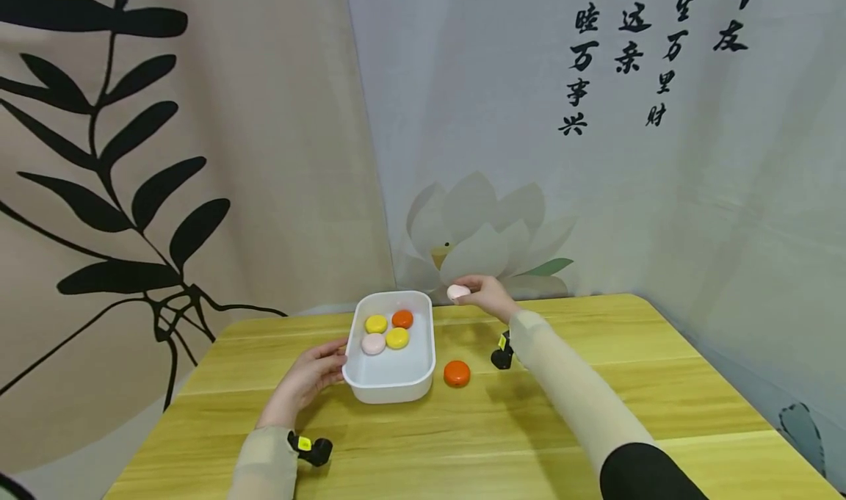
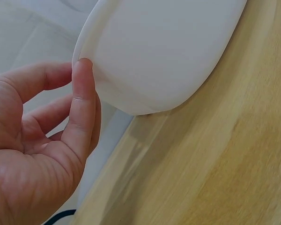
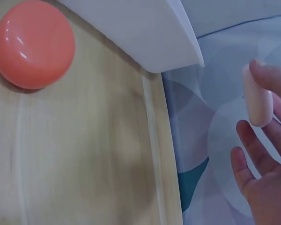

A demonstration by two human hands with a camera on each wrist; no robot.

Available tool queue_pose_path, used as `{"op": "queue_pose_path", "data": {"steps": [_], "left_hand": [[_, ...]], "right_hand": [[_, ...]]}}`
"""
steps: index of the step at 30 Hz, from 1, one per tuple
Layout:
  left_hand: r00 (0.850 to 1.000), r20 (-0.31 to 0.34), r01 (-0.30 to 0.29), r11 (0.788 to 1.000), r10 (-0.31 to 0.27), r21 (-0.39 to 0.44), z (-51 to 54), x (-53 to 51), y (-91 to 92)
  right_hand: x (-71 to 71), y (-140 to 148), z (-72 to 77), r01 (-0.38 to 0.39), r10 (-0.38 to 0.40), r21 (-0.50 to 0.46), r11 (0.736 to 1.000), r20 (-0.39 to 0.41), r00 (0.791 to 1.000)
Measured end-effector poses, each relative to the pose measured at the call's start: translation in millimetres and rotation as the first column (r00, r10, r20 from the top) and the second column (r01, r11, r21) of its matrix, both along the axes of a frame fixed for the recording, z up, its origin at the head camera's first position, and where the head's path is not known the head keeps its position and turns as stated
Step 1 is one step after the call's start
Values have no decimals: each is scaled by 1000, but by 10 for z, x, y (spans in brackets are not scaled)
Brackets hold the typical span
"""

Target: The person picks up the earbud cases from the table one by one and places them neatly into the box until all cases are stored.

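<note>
A white rectangular plastic container (image 1: 388,393) stands on the table, holding two yellow discs, an orange disc (image 1: 402,319) and a pale pink disc (image 1: 373,343). My left hand (image 1: 313,379) is at its left side, pinching the rim between thumb and fingers; the left wrist view shows the fingertips (image 2: 84,70) at the container's edge. Beyond the container's right side, my right hand (image 1: 490,296) holds another pale pink disc (image 1: 458,292) up in the air. In the right wrist view this smooth, rounded disc (image 3: 258,96) appears edge-on between thumb and fingers.
A glossy orange disc (image 1: 457,374) lies on the wooden table (image 1: 562,426), just right of the container. Behind the table's back edge hangs a printed cloth (image 1: 489,103). Small black cameras (image 1: 502,353) are worn on both wrists.
</note>
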State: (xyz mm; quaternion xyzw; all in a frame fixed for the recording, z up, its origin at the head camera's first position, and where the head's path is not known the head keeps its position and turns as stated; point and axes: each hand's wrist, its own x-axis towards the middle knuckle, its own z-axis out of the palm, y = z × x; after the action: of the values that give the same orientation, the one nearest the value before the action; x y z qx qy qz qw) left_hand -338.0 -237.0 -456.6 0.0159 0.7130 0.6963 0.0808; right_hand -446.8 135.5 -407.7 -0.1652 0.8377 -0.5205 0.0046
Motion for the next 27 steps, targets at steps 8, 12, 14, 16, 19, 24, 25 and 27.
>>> {"op": "queue_pose_path", "data": {"steps": [8,12,14,16,19,24,25,27], "left_hand": [[1000,2,-8,1000,8,2,4,5,3],[1000,-7,4,1000,-4,-2,9,13,6],[1000,-10,7,1000,-7,1,9,13,4],[1000,-11,9,1000,-9,1,10,17,5],[1000,-13,8,1000,-8,5,7,20,5],[1000,-11,3,1000,-3,13,10,18,5],[1000,-11,3,1000,-3,14,9,16,5],[1000,-11,2,1000,-2,16,11,11,5]], "right_hand": [[37,-38,76,-47,47,-8,999,-15,999],[57,-59,113,-53,53,-18,998,-3,999],[53,-67,128,-60,60,-21,998,-3,998],[47,-77,144,-64,64,-19,998,-2,998],[34,-106,168,-78,78,-17,997,-1,997],[59,-175,222,-89,89,-16,996,5,996],[68,-190,235,-93,93,-15,996,5,996],[85,-222,261,-102,102,-15,995,1,995]]}}
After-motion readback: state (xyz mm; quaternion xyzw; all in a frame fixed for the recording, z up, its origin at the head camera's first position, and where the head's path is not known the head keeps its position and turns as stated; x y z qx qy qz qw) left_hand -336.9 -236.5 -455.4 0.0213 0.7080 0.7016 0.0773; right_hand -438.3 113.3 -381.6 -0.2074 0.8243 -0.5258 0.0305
